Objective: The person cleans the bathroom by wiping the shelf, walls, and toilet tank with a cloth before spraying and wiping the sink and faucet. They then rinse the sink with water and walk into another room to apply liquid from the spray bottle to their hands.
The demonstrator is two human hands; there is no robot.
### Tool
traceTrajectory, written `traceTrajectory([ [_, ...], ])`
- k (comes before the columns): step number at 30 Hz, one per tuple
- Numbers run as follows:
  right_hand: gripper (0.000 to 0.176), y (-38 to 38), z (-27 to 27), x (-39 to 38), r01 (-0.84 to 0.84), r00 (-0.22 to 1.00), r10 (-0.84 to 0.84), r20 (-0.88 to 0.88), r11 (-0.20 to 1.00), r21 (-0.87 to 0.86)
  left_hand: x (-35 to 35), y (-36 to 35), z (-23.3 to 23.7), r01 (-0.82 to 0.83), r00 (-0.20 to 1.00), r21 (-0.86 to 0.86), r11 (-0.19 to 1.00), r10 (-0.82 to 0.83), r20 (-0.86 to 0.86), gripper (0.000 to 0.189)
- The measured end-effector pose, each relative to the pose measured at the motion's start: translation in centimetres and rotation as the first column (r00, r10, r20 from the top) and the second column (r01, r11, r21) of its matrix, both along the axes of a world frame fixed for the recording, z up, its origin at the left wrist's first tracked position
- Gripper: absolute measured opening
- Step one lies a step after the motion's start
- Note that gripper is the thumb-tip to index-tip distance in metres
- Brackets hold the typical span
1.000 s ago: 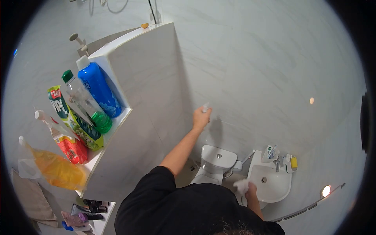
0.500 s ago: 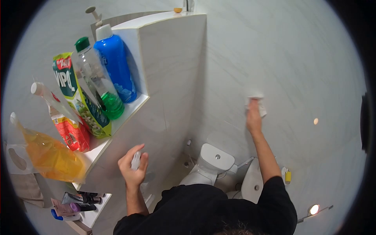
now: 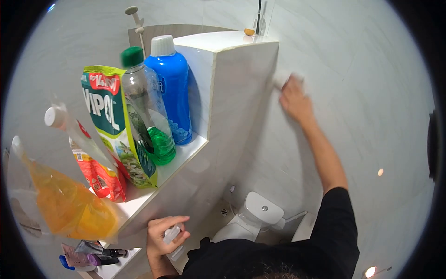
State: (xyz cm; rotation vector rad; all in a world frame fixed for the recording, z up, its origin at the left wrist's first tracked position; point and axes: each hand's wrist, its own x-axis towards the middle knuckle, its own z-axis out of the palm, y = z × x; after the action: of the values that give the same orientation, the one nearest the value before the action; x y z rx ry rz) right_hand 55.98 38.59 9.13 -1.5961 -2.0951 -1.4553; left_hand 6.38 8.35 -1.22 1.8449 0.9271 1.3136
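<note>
The left hand (image 3: 166,236), lower in view than in the previous frame, is beside the shelf (image 3: 134,204), its fingers curled narrowly around a small whitish bottle (image 3: 172,233). The bottle tilts, long axis slanting from lower left to upper right; its nozzle end I cannot tell. The right hand (image 3: 296,100) has shifted across the wall (image 3: 344,125) toward the partition (image 3: 244,88), arm reaching up-left, fingers on a blurred white cloth (image 3: 280,78) whose long axis is unclear.
</note>
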Motion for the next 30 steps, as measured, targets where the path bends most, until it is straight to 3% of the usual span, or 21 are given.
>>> traceTrajectory([
  [1,0.052,-0.5,4.6,-1.3,0.01,0.997,-0.006,-0.078,0.999,0.046,-0.8,0.2,-0.2,0.098,0.995,-0.045,0.994,-0.097,0.005,0.035],
  [2,0.055,-0.3,8.5,-1.6,0.002,1.0,-0.005,0.012,0.982,0.186,-1.0,0.4,0.0,0.109,0.994,-0.056,0.992,-0.11,0.0,0.035],
  [4,0.058,0.5,14.4,-1.6,0.041,0.996,-0.063,0.059,0.946,0.321,-1.4,1.0,0.8,0.294,0.951,-0.103,0.95,-0.281,0.126,0.04],
  [8,0.062,1.2,15.9,-2.1,-0.035,0.999,0.014,0.05,0.892,0.45,-2.3,1.6,0.4,0.404,0.911,-0.133,0.905,-0.385,0.147,0.045],
  [11,0.068,1.2,9.4,-3.9,0.07,0.997,-0.061,-0.038,0.933,0.353,-2.3,2.2,0.3,0.477,0.872,-0.025,0.878,-0.47,0.133,0.046],
  [16,0.066,1.5,-7.8,-4.4,-0.096,0.981,0.082,-0.175,0.993,-0.07,-2.4,2.2,1.0,0.467,0.882,-0.051,0.883,-0.461,0.093,0.048],
  [19,0.065,-0.4,-16.2,-5.2,-0.075,0.902,-0.111,-0.418,0.912,-0.404,-2.3,2.7,2.6,0.508,0.861,0.006,0.861,-0.508,0.026,0.032],
  [22,0.065,-1.0,-25.7,-3.0,-0.085,0.897,-0.172,-0.407,0.837,-0.54,-2.5,2.7,2.4,0.521,0.854,-0.019,0.853,-0.521,0.017,0.043],
  [23,0.065,-1.5,-27.7,-2.3,-0.104,0.958,-0.06,-0.282,0.839,-0.534,-2.4,2.7,2.4,0.523,0.853,-0.032,0.852,-0.522,0.032,0.042],
  [24,0.066,-1.8,-28.7,-2.0,-0.125,0.988,0.054,-0.148,0.838,-0.531,-2.3,2.7,2.3,0.523,0.852,-0.046,0.851,-0.522,0.048,0.041],
  [25,0.066,-1.8,-29.6,-1.6,-0.129,0.986,0.052,-0.157,0.837,-0.533,-2.3,2.6,2.3,0.524,0.852,-0.053,0.85,-0.522,0.041,0.041],
  [27,0.063,-2.4,-31.0,-0.9,-0.101,0.983,-0.02,-0.184,0.775,-0.624,-2.1,2.4,2.0,0.512,0.858,-0.067,0.856,-0.506,0.087,0.04],
  [30,0.063,-2.9,-27.2,-0.8,-0.068,0.971,-0.127,-0.204,0.668,-0.741,-1.8,2.2,-0.1,0.456,0.885,-0.091,0.885,-0.439,0.155,0.049],
])
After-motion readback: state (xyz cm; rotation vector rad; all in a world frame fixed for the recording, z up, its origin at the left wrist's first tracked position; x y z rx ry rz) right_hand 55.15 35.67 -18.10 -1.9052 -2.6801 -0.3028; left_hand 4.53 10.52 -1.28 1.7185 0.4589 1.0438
